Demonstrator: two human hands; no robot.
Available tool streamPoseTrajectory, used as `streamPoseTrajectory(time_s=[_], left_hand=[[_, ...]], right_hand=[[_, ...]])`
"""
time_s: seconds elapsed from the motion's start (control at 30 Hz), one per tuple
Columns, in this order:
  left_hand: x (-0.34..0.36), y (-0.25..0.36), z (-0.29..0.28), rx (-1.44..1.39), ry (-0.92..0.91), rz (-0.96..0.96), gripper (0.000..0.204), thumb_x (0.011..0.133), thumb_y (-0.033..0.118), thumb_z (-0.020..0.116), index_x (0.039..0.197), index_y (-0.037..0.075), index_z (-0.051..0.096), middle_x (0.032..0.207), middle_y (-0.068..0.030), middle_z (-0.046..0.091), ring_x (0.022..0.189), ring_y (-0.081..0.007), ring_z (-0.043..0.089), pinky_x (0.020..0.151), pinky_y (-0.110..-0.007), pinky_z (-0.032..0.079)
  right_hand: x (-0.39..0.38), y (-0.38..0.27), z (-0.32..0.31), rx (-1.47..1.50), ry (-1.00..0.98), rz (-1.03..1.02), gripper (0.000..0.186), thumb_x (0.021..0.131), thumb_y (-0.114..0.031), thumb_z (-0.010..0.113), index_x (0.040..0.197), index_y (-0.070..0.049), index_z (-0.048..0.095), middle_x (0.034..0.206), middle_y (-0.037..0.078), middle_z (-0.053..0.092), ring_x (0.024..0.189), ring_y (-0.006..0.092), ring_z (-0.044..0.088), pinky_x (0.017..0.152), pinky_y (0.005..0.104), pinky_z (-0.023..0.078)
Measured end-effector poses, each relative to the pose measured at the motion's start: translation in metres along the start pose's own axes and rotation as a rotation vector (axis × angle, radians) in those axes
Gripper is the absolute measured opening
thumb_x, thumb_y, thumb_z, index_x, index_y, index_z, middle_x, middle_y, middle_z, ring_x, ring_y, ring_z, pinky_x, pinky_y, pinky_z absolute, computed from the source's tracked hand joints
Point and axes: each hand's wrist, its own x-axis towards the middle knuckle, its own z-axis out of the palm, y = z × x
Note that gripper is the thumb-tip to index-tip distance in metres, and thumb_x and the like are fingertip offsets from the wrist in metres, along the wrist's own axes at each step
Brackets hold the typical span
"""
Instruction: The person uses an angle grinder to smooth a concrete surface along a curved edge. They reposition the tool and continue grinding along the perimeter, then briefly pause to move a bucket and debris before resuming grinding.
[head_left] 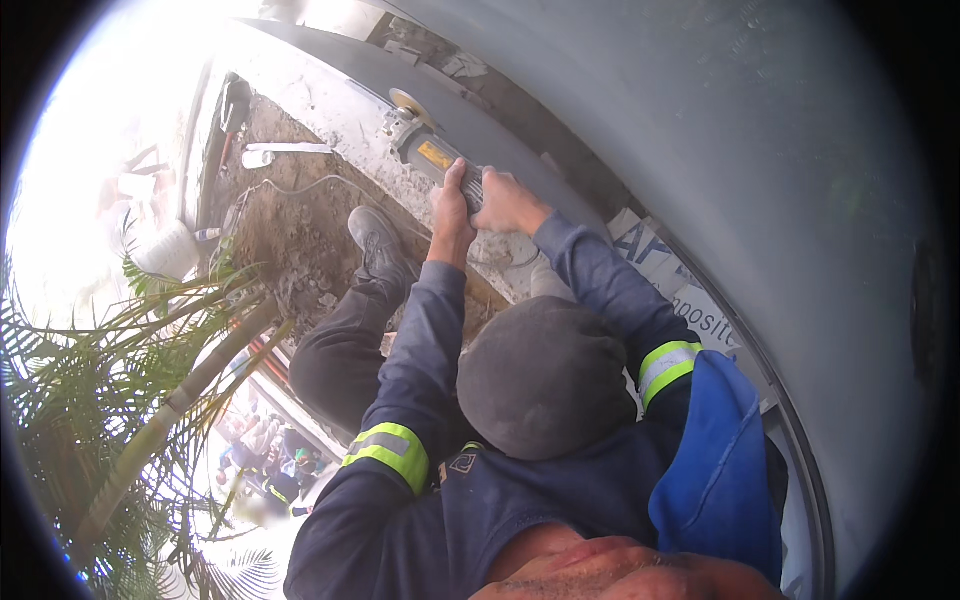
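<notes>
Angle grinder (432,152), one: carried over the pale ledge (335,115), its long axis running forward and leftward from the fingers, yellowish disc (413,107) at the far end. Left hand (452,212): wrapped around the body, thumb nearer the disc. Right hand (508,203): wrapped around the rear. Disc contact: I cannot tell. Grey strip (500,140): close on the right. Leftward: soil (300,230), boot (376,242), white bar (290,148).

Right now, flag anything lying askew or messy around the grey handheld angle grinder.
The thin, pale, flexible cord looks out of place: it trails loosely over churned brown soil near the dusty grey lace-up shoe.
</notes>
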Motion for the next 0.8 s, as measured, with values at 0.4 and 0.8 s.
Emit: streamPoseTrajectory(time_s=[0.4, 0.8], left_hand=[[0.025, 0.005, -0.008, 0.064, 0.022, 0.003, 0.032, 0.103, 0.029, 0.063, 0.120, 0.003, 0.061, 0.102, -0.0088, 0.069, 0.089, -0.0206, 0.072, 0.079, -0.036, 0.060], [0.053, 0.020, -0.020, 0.000, 0.004, 0.023, 0.038, 0.100, 0.026, 0.069, 0.122, -0.004, 0.060, 0.101, -0.0118, 0.070, 0.084, -0.0229, 0.073, 0.075, -0.037, 0.062]], right_hand=[[0.018, -0.005, 0.000, 0.000, -0.018, 0.003, 0.069, 0.071, -0.017, 0.084, 0.128, 0.013, 0.058, 0.120, 0.035, 0.068, 0.117, 0.0454, 0.068, 0.100, 0.0475, 0.057], [0.054, -0.015, 0.007, -0.012, -0.054, 0.004, 0.069, 0.070, -0.019, 0.084, 0.126, 0.015, 0.060, 0.122, 0.037, 0.068, 0.118, 0.0450, 0.068, 0.099, 0.0453, 0.058]])
